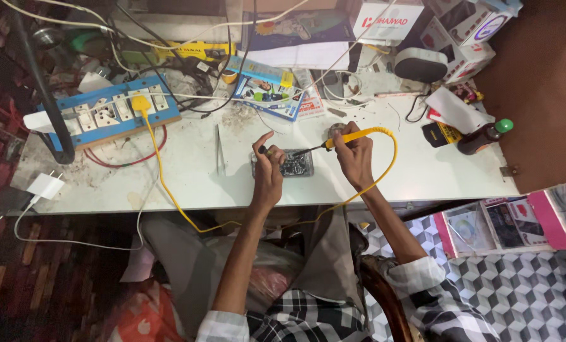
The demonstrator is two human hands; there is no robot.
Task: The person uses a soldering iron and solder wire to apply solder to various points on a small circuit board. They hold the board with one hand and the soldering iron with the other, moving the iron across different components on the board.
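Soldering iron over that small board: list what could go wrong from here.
1. The left hand holds something small right beside the tip of the soldering iron in the right hand; a slip could burn the fingers.
2. The iron's yellow cord hangs off the table edge across the lap; a snag could jerk the tip off the small board.
3. The dark bottle stands near the table's corner, where a knock could tip it.

A single camera, worn on the person's head, is looking almost straight down from above the seated body. It is facing the white desk (188, 177), which is filling the upper half of the view, while the lap, forearms and patterned floor (523, 291) are showing below, at arm's reach.
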